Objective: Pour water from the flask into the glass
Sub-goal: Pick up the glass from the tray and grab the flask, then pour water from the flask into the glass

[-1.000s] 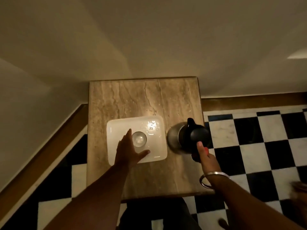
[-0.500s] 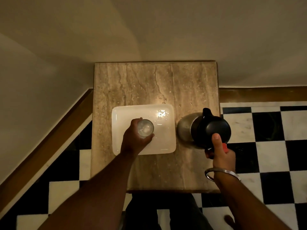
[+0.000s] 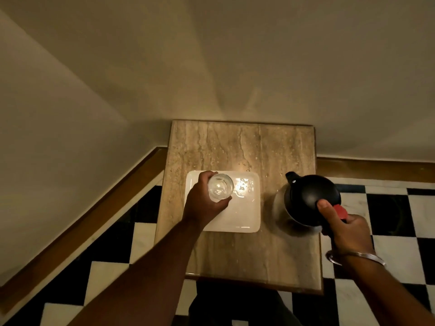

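Nearest to me is the right hand [image 3: 346, 228], closed round the handle of the flask [image 3: 310, 201], thumb up on the black lid right beside the red lever [image 3: 340, 211]. The flask sits at the right edge of the marble side table [image 3: 240, 250], spout [image 3: 291, 178] pointing to the far left; can't tell if it's resting on the top or just off it. Over on the left, my left hand [image 3: 203, 203] is wrapped round the glass [image 3: 220, 187], rim up and looking empty, over the white square plate [image 3: 237, 222]; can't say whether it's lifted or touching. So I reckon the step is getting spout and glass lined up before any tipping. I'd bring the flask left until the spout is above the rim, keep the glass over the plate so drips land there, and tip slowly, since the lid probably lets water out in a rush. There are already wet spots on the marble [image 3: 246, 164] just past the plate, so a firm grip on the glass matters.
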